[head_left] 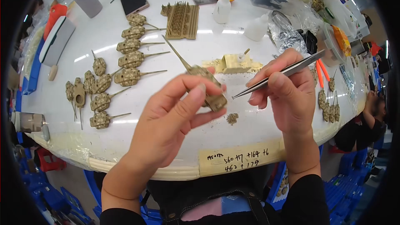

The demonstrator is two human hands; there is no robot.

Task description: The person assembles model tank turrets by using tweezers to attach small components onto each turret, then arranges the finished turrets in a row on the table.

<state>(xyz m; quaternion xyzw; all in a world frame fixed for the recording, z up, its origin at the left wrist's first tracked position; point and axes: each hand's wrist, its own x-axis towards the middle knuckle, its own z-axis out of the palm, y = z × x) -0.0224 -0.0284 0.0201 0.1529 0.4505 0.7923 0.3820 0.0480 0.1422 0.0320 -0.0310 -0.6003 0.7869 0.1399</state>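
Observation:
My left hand [166, 116] holds up a camouflaged model tank turret [216, 102], pinched between thumb and fingers. Its long thin barrel points to the upper left. In my right hand [291, 96] is a pair of metal tweezers [266, 82], pointing left. The tweezer tips are close to the turret's right side, with a small gap between them; whether they hold a tiny part I cannot make out. On the table below lies a little pile of tiny tan pieces [232, 118]. Behind the hands sits a tan block-shaped stand [235, 64].
Several finished-looking turrets [130, 60] lie in rows at left, with more at the right beside red-handled pliers [320, 74]. A brown rack of thin parts [182, 21], a phone [134, 1], and a squeeze bottle [222, 10] stand farther back. Handwritten tape [241, 158] marks the front edge.

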